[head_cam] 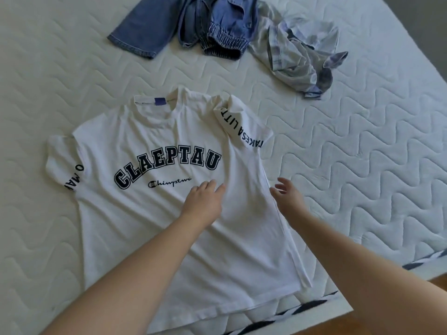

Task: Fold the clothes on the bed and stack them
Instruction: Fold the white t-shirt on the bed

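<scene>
Head view looks down at a white shirt (174,197) lying flat, front side up, on the bed (362,146). Its neck points away from the person and its bottom edge is close to them, so its long way runs from near to far. The left hand (204,200) rests flat on the middle of the shirt, fingers straight. The right hand (286,192) is at the shirt's right edge, fingers loose and spread, holding nothing. That edge is right beside the right hand, so I think that hand would fold it over first. The shirt has big dark letters and a few wrinkles. The right sleeve is already flipped onto the shirt. Farther away lie jeans (169,22) and a crumpled gray shirt (300,54), not folded yet.
</scene>
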The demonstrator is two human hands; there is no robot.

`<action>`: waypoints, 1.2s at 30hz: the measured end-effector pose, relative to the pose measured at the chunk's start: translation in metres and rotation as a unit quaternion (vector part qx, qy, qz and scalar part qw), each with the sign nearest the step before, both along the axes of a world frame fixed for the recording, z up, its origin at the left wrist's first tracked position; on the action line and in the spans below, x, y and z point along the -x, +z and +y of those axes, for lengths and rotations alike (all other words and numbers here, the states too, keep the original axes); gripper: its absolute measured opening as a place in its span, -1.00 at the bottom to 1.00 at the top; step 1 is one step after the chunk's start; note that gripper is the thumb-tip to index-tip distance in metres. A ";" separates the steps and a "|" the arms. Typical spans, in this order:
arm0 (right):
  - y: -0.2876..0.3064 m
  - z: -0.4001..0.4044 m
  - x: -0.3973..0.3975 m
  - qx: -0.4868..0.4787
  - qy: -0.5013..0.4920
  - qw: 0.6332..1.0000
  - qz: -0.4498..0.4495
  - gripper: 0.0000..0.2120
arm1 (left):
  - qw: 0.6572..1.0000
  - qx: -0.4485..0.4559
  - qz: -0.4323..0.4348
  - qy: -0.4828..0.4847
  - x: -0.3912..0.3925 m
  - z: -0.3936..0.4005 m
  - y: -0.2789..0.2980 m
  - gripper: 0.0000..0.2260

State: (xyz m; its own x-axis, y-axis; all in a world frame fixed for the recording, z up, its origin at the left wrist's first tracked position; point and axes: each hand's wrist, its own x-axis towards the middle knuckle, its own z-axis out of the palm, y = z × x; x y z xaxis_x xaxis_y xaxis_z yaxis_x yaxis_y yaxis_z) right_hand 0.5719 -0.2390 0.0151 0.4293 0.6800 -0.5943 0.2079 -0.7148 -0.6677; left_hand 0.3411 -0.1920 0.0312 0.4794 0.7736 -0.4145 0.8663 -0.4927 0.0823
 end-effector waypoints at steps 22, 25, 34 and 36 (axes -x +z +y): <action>-0.039 0.189 -0.049 0.033 -0.175 0.972 0.155 -0.81 | 0.956 0.105 -0.122 0.247 -0.134 0.239 -0.024 -0.35; -0.034 0.175 -0.063 0.021 -0.125 0.976 0.179 -0.76 | 0.920 0.146 -0.146 0.334 -0.147 0.249 -0.030 -0.59; -0.032 0.110 -0.096 0.067 -0.112 0.972 0.194 -0.96 | 0.933 0.152 -0.241 0.221 -0.200 0.241 -0.029 -0.74; -0.037 0.103 -0.097 0.068 -0.119 0.975 0.174 -0.92 | 0.938 0.157 -0.273 0.145 -0.215 0.234 -0.031 -0.70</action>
